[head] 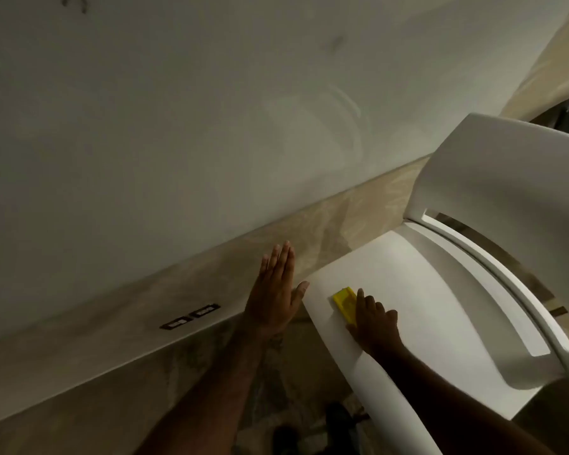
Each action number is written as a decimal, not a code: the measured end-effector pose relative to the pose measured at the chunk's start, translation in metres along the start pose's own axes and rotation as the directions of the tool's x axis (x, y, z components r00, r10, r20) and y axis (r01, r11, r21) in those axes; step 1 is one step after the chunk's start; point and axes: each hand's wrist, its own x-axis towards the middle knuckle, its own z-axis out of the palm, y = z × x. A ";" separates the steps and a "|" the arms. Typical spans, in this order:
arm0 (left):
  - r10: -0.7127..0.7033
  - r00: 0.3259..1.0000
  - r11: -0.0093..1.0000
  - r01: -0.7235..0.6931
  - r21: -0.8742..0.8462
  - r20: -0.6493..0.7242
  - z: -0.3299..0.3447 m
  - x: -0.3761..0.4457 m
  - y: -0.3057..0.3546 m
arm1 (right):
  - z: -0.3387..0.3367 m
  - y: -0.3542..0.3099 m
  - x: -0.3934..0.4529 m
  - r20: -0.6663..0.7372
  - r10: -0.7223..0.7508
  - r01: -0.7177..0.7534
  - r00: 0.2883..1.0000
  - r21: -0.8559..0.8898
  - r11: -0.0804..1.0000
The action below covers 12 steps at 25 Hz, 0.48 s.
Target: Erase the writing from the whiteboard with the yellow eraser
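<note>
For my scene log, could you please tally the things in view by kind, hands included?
Hands: 2, left hand and right hand
Yellow eraser: 1
White chair: 1
Whiteboard: 1
Wall sockets: 2
Total: 7

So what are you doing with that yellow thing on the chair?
The right hand rests on the yellow eraser, which lies on the seat of the white chair. The left hand is open and flat, holding nothing. The whiteboard above shows only faint smudges and a few dark marks near its top.
</note>
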 end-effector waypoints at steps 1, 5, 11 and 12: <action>0.001 1.000 1.000 -0.001 0.007 -0.006 -0.001 -0.001 -0.002 | 0.001 -0.002 0.000 0.016 0.031 -0.031 0.999 0.050 0.998; -0.025 1.000 0.998 0.025 0.049 -0.009 -0.023 -0.006 -0.014 | -0.005 -0.007 0.000 0.048 0.068 -0.075 0.997 0.150 0.986; -0.045 0.998 0.996 0.048 0.069 -0.047 -0.079 -0.017 -0.058 | -0.063 -0.032 0.001 -0.114 -0.027 0.044 0.993 0.147 0.988; -0.042 0.996 0.995 0.048 0.086 -0.079 -0.093 -0.020 -0.068 | -0.077 -0.038 -0.001 -0.157 -0.054 0.075 0.986 0.133 0.988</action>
